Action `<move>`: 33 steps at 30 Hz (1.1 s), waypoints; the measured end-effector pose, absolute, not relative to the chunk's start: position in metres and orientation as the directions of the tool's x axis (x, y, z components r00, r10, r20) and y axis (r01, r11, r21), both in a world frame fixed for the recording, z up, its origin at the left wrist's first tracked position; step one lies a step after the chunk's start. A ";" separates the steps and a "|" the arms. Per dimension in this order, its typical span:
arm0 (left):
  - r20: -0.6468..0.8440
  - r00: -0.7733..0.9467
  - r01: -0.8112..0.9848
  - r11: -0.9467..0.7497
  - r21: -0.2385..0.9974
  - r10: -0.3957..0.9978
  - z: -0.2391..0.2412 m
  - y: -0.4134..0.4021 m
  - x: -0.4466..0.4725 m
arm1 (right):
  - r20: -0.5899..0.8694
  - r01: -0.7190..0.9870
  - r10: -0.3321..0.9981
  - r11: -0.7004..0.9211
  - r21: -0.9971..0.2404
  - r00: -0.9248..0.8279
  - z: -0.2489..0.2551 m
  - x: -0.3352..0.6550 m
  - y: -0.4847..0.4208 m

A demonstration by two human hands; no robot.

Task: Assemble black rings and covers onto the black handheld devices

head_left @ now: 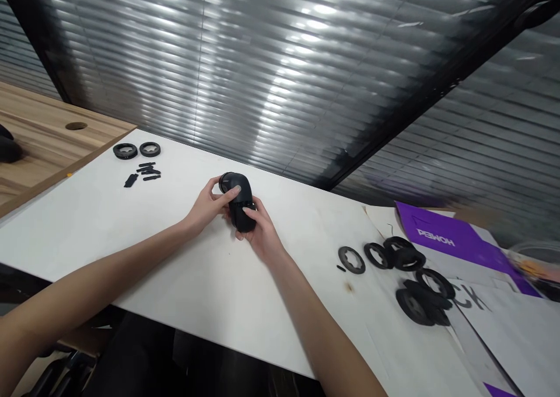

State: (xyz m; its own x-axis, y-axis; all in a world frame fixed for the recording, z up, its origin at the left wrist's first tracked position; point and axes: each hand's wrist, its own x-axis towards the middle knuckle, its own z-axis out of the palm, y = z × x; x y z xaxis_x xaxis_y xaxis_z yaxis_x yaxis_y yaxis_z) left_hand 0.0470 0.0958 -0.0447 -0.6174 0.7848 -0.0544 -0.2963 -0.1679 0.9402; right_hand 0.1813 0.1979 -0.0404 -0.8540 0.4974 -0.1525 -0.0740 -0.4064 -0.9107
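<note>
A black, elbow-shaped plastic part point(241, 194) is held just above the white table by both hands. My left hand point(214, 203) grips its upper, bent end, with the thumb lying across the top. Around the lower, rounded end my right hand point(259, 225) is closed, its thumb pressed on the side. A seam with small notches runs between the two sections of the part, close to both thumbs. The fingers beneath the part are mostly hidden.
Two black rings point(150, 149) and several small black strips point(149, 170) lie at the far left of the white table point(196, 292). More black rings point(352, 260) are scattered at the right, near a purple printed sheet point(441, 233) and papers. A blind-covered window point(245, 82) borders the back.
</note>
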 end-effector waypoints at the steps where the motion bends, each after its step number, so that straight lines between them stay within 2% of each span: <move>1: -0.056 -0.617 -0.298 -0.168 0.940 0.785 -0.045 0.096 0.047 | -0.153 -0.074 0.497 -0.408 -0.910 -0.854 -0.040 0.181 0.198; 10: -0.066 -0.638 -0.284 -0.155 0.946 0.767 -0.048 0.098 0.044 | -0.128 -0.058 0.496 -0.343 -0.937 -0.859 -0.045 0.181 0.200; 20: -0.086 -0.631 -0.308 -0.147 0.940 0.771 -0.051 0.098 0.043 | -0.149 -0.023 0.468 -0.342 -0.939 -0.871 -0.045 0.181 0.201; 33: -0.039 -0.554 -0.312 -0.163 0.936 0.832 -0.047 0.095 0.046 | -0.149 -0.023 0.495 -0.325 -0.945 -0.856 -0.048 0.181 0.201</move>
State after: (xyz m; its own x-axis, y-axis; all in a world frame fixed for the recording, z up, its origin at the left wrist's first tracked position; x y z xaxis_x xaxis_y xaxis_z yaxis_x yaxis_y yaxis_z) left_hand 0.0456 0.0952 -0.0472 -0.5537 0.8318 -0.0395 -0.3118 -0.1632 0.9360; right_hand 0.1811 0.2013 -0.0484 -0.8562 0.4946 -0.1490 -0.0233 -0.3252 -0.9454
